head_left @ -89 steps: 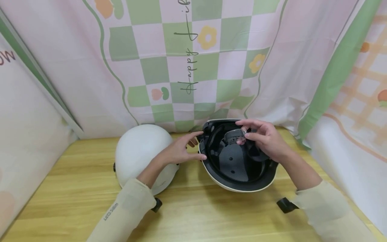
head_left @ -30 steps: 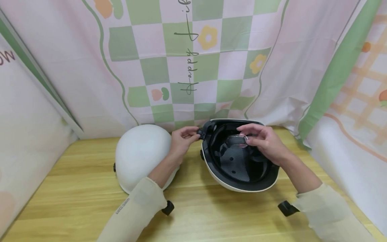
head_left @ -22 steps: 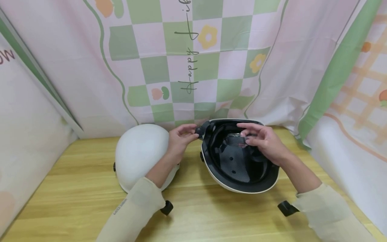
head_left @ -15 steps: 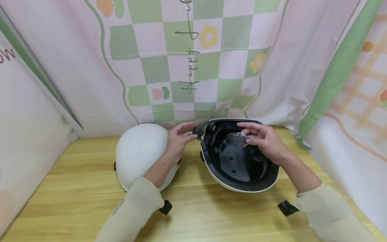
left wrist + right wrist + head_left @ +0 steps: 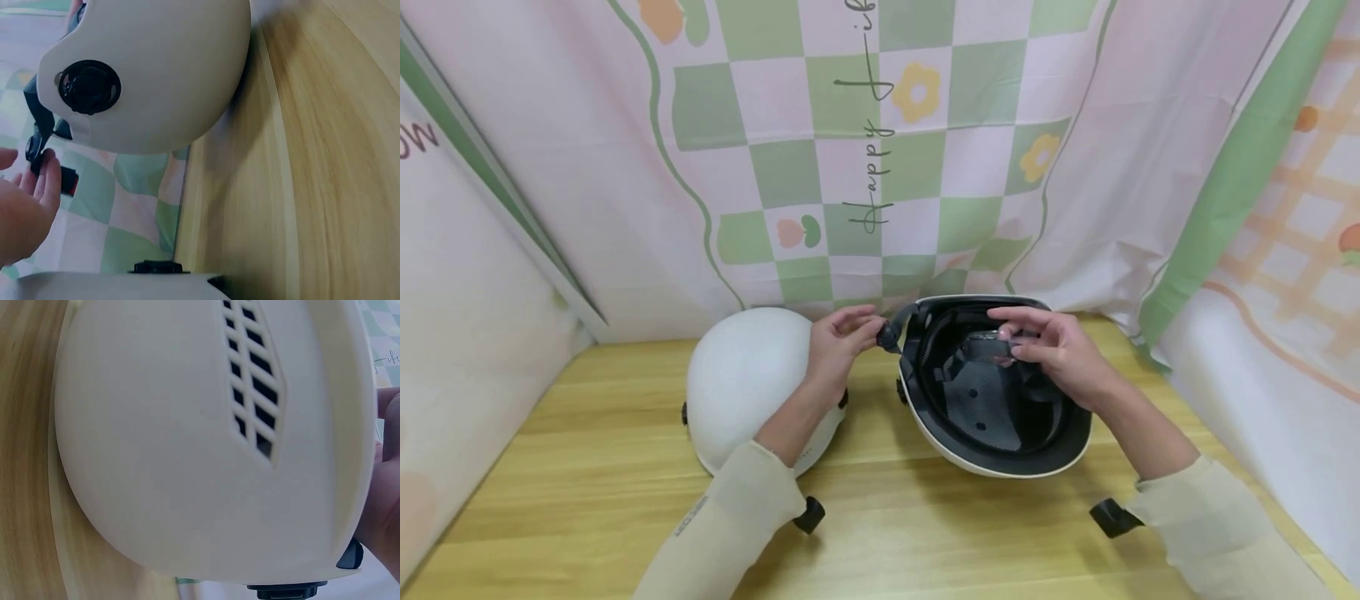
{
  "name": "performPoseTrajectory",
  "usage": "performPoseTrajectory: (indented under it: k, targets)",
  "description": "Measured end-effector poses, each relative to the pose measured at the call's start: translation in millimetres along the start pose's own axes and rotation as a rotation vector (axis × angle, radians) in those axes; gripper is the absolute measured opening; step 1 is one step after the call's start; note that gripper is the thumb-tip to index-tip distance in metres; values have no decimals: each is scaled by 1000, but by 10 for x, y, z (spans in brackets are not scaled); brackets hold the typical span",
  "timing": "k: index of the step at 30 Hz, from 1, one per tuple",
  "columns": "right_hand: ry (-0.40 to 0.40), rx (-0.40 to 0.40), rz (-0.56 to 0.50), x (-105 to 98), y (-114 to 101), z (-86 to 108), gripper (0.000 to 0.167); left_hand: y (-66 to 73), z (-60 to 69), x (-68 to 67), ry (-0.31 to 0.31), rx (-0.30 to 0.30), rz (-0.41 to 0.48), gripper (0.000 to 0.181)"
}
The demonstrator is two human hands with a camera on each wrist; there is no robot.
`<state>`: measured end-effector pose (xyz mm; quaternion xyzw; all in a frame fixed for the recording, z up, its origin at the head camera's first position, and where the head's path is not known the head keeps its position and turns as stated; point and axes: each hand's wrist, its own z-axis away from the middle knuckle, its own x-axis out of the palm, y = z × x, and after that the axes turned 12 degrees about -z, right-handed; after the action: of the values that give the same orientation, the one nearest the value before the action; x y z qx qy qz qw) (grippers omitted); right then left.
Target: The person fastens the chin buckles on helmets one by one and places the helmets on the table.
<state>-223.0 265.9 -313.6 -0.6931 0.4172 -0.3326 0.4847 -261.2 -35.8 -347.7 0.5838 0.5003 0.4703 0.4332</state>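
Observation:
A white helmet (image 5: 1045, 468) lies upturned on the table, its black lining facing up. At its left rim, my left hand (image 5: 835, 350) pinches the black chin strap (image 5: 890, 335) between thumb and fingers. In the left wrist view, a black buckle end with a red edge (image 5: 70, 181) sticks out beyond these fingers. My right hand (image 5: 1063, 358) reaches over the right side of the helmet. Its thumb and a finger pinch a dark piece with a clear, shiny edge (image 5: 987, 346) inside the lining, while the index finger stretches out above. The right fingertips are hidden in the right wrist view.
A second white helmet (image 5: 748, 375) stands dome up at the left, partly behind my left forearm. Wood-grain table (image 5: 940, 533) runs beneath both. A patterned curtain (image 5: 865, 175) hangs close behind. Black wrist mounts (image 5: 1114, 518) stick out from both sleeves.
My left hand, first spread at the helmet's left rim, has pinched the chin strap and drawn it out leftward. My right hand has stayed nearly in place; the helmet has shifted slightly right.

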Motion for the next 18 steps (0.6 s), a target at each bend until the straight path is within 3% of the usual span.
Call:
performPoseTrajectory:
  k: [4, 9, 18]
  targets:
    - [-2, -3, 5, 0, -1, 1, 47, 0, -18, 60, 76, 2, 6, 27]
    - [-40, -24, -17, -8, -1, 11, 49, 18, -21, 107, 124, -7, 65, 26]
    - [-46, -54, -21, -28, -4, 29, 56, 33, 3, 103, 100, -46, 56, 29]
